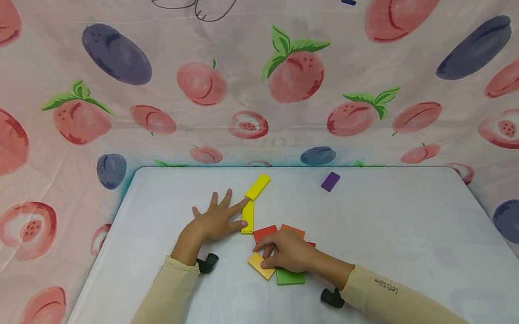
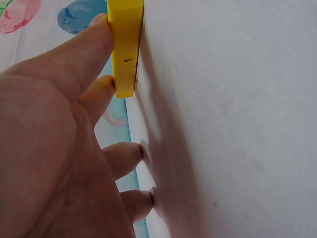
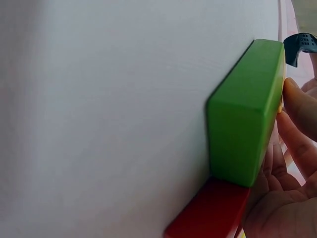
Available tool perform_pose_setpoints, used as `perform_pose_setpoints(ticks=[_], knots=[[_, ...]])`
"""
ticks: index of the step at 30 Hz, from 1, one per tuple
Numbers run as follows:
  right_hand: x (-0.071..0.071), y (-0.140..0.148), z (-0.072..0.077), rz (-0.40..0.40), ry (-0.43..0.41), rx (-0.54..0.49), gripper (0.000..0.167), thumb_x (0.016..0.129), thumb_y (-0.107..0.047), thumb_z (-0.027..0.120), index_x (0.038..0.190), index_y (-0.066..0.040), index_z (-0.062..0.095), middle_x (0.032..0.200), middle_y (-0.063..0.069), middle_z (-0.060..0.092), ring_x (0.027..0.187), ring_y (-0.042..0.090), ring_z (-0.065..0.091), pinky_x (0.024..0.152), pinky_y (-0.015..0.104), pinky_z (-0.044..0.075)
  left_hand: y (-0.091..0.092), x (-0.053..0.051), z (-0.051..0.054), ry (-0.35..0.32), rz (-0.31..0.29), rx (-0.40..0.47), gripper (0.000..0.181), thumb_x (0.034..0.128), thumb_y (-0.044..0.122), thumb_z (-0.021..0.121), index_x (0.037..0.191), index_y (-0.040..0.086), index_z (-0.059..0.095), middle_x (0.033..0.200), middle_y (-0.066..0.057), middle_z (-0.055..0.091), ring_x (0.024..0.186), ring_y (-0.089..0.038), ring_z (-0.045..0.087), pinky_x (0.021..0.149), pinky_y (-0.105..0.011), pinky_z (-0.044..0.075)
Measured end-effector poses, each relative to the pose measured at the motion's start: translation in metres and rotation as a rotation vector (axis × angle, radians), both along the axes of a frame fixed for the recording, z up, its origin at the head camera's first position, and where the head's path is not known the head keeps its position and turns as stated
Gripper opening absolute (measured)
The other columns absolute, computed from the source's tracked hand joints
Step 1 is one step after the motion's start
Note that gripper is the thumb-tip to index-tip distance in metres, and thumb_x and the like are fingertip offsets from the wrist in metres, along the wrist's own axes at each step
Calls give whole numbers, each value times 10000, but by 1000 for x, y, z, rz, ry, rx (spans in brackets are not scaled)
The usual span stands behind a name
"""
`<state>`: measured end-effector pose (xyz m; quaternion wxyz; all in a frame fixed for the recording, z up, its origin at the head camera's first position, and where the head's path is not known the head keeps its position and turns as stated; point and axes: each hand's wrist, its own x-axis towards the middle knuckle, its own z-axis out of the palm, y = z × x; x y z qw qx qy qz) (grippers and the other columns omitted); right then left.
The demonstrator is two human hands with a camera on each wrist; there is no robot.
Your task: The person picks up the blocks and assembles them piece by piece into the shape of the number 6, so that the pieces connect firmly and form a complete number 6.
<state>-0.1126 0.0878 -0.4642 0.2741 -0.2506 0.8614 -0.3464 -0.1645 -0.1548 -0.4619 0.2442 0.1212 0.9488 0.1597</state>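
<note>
My left hand (image 1: 214, 222) lies spread on the white table, its thumb and index finger touching the left side of a yellow block (image 1: 248, 219). A second yellow block (image 1: 258, 186) adjoins its far end at an angle. In the left wrist view, two fingertips meet the side of a yellow block (image 2: 125, 49). My right hand (image 1: 291, 251) pinches an orange-yellow block (image 1: 259, 265) between thumb and fingers. Around and partly under that hand lie a red block (image 1: 265, 232), an orange block (image 1: 294, 230), a darker red block (image 1: 312, 244) and a green block (image 1: 290, 278).
A purple block (image 1: 330, 181) lies apart near the back edge of the white table (image 1: 406, 218). Behind the table hangs a fruit-print cloth (image 1: 160, 44). In the right wrist view, the green block (image 3: 242, 111) meets the darker red block (image 3: 210, 210).
</note>
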Motion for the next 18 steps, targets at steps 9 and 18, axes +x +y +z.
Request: perform_pose_setpoints(ticks=[9, 18], knots=[[-1, 1, -1, 9, -6, -8, 322, 860, -229, 834, 1174, -222, 765, 834, -150, 675, 679, 75, 588, 626, 216, 481, 0, 0, 0, 2, -1, 6, 703, 970, 604, 567, 1589, 479, 259, 1739, -93, 21, 1570, -481, -75, 1030, -905, -7], [-1, 0, 0, 22, -13, -18, 306, 865, -219, 828, 1166, -224, 770, 842, -144, 680, 687, 65, 590, 634, 210, 482, 0, 0, -1, 8, 1, 5, 705, 967, 602, 573, 1588, 476, 267, 1738, -95, 30, 1569, -484, -69, 1027, -906, -6]])
